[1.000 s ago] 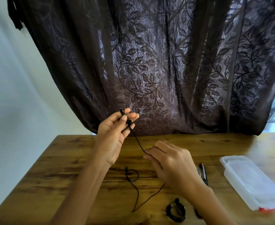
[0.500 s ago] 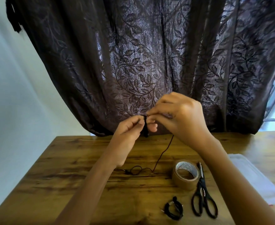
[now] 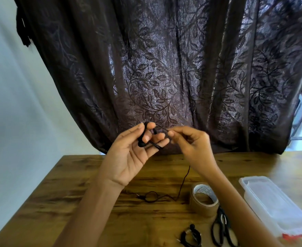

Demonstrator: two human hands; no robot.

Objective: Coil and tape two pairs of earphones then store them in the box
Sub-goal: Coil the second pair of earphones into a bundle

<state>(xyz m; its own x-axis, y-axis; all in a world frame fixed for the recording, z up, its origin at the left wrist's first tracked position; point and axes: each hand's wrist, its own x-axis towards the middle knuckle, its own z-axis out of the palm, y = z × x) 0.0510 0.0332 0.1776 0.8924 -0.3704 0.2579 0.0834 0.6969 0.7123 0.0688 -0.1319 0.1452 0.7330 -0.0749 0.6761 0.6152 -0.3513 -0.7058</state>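
My left hand (image 3: pixel 129 154) is closed on the earbuds and first loops of the black earphone cord (image 3: pixel 183 182), whose tail trails onto the worktop (image 3: pixel 75 202). My right hand (image 3: pixel 187 141) pinches the cord, winding. I judge this second pair barely begun; the coiled pair (image 3: pixel 189 237) lies near me, tape roll (image 3: pixel 203 198) beside it. The box (image 3: pixel 275 205) is closed.

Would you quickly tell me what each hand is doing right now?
Left hand: palm up, fingers wrapped by the earphone cable, thumb on an earbud.
Right hand: pinching the same cable, beside the left fingertips.
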